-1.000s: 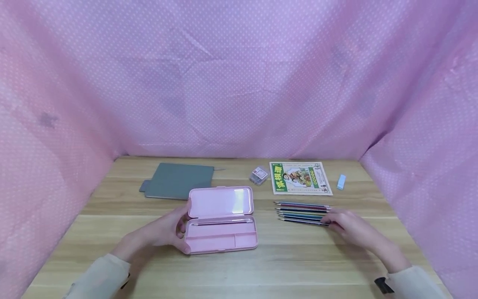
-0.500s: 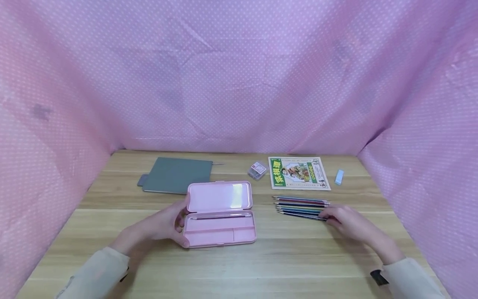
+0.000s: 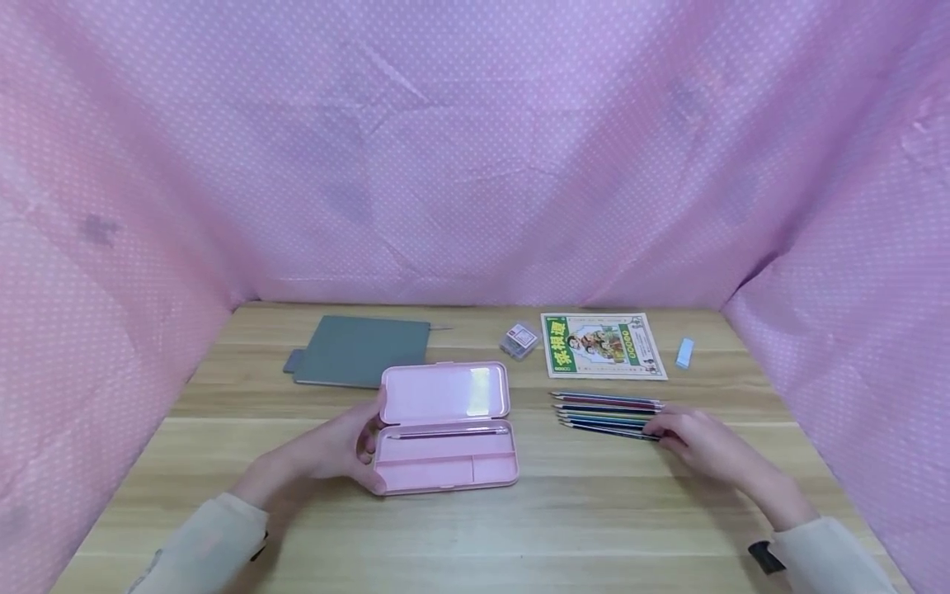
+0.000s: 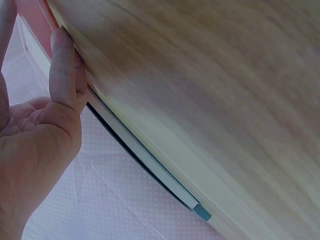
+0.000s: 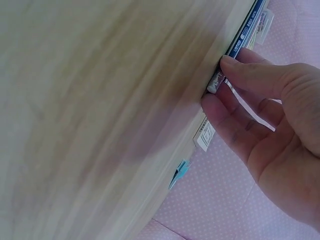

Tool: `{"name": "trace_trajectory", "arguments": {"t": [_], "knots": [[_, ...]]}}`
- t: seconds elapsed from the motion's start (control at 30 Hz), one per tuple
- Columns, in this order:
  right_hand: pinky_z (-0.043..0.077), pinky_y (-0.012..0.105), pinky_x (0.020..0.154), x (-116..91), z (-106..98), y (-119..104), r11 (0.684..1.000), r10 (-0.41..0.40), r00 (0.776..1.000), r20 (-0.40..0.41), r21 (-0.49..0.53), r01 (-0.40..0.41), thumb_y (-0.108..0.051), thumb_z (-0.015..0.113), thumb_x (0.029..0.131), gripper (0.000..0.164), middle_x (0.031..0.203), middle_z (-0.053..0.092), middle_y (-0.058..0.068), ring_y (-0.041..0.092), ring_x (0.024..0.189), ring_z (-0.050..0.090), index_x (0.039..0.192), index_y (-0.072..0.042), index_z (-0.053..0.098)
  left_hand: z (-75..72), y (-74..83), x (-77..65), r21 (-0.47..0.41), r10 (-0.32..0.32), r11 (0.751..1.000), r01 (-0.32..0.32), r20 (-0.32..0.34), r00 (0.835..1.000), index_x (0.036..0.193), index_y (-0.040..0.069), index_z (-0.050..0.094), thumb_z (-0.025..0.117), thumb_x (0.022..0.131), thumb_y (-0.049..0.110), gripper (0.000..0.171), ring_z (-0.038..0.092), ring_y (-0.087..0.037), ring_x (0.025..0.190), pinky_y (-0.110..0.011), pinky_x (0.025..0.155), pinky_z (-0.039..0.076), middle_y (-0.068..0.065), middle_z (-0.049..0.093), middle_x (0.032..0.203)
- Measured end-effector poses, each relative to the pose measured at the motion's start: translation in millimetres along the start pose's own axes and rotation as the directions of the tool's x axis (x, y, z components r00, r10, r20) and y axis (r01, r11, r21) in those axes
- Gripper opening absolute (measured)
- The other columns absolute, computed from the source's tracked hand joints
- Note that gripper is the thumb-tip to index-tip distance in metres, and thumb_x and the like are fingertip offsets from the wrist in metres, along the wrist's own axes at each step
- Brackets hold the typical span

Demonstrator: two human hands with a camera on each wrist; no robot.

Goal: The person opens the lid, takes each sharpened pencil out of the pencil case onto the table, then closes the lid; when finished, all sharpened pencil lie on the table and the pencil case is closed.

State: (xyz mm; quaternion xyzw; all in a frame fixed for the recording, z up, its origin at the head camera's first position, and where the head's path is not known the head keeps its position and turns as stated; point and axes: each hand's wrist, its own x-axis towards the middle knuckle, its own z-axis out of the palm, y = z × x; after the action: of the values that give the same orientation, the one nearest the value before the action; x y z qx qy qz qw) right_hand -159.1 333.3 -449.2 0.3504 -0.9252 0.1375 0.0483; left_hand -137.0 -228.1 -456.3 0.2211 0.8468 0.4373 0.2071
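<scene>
My left hand (image 3: 337, 445) holds the left side of an open pink pencil case (image 3: 445, 470), thumb at the near corner and fingers by the raised lid. One pencil (image 3: 449, 434) lies in its long back compartment. In the left wrist view, the fingers (image 4: 62, 70) touch the case's edge. To the right, several pencils (image 3: 604, 410) lie side by side on the table, points to the left. My right hand (image 3: 701, 445) is at their blunt ends. In the right wrist view, thumb and finger pinch the end of the nearest, dark blue pencil (image 5: 243, 36).
A grey-green notebook (image 3: 364, 351) lies behind the case at left. At the back are a small clear box (image 3: 519, 340), a green-and-white illustrated booklet (image 3: 604, 346) and a light blue eraser-like block (image 3: 684, 353). Pink dotted cloth (image 3: 475, 165) walls the wooden table (image 3: 475, 536).
The head view has shifted slightly. Both hands keep their places at the pencil case and at the pencils; nothing else has visibly moved.
</scene>
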Motion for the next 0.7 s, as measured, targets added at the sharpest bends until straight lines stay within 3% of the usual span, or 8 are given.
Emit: {"name": "trace_trajectory", "arguments": {"t": [0.17, 0.43, 0.53, 0.7], "knots": [[0.057, 0.042, 0.077, -1.0, 1.8, -0.6, 1.000, 0.002, 0.999, -0.033, -0.003, -0.002, 0.012, 0.081, 0.073, 0.036, 0.097, 0.072, -0.002, 0.022, 0.090, 0.070, 0.096, -0.014, 0.076, 0.6, 0.3, -2.3, 0.000, -0.003, 1.000, 0.003, -0.008, 1.000, 0.161, -0.001, 0.001, 0.099, 0.064, 0.023, 0.139, 0.050, -0.026, 0.086, -0.026, 0.067, 0.048, -0.014, 0.045, 0.112], [0.057, 0.041, 0.076, 0.7, -0.4, -5.0, 0.998, -0.066, 0.993, -0.098, -0.028, 0.063, 0.012, 0.082, 0.070, 0.038, 0.096, 0.071, -0.004, 0.019, 0.087, 0.070, 0.096, -0.015, 0.075, -0.7, -0.9, -3.5, -0.016, -0.005, 1.000, 0.005, 0.002, 1.000, 0.161, -0.001, 0.003, 0.099, 0.063, 0.023, 0.139, 0.050, -0.026, 0.085, -0.026, 0.066, 0.047, -0.016, 0.045, 0.110], [0.058, 0.041, 0.077, 2.8, -5.6, -11.0, 0.998, -0.049, 0.994, -0.096, -0.031, 0.046, 0.012, 0.081, 0.072, 0.037, 0.097, 0.072, -0.002, 0.020, 0.088, 0.070, 0.099, -0.013, 0.076, -0.6, -0.6, -3.8, -0.022, -0.012, 1.000, 0.012, 0.004, 1.000, 0.161, 0.000, 0.002, 0.099, 0.064, 0.023, 0.139, 0.049, -0.026, 0.086, -0.026, 0.067, 0.047, -0.016, 0.045, 0.110], [0.058, 0.038, 0.075, 13.1, -21.7, -26.9, 0.996, -0.093, 0.988, -0.120, -0.022, 0.091, 0.013, 0.080, 0.073, 0.037, 0.099, 0.073, 0.001, 0.017, 0.089, 0.070, 0.104, -0.009, 0.075, -0.1, 0.7, -2.3, -0.024, -0.005, 1.000, 0.005, 0.001, 1.000, 0.161, 0.000, 0.001, 0.099, 0.064, 0.022, 0.140, 0.049, -0.026, 0.087, -0.026, 0.067, 0.047, -0.016, 0.045, 0.111]]}}
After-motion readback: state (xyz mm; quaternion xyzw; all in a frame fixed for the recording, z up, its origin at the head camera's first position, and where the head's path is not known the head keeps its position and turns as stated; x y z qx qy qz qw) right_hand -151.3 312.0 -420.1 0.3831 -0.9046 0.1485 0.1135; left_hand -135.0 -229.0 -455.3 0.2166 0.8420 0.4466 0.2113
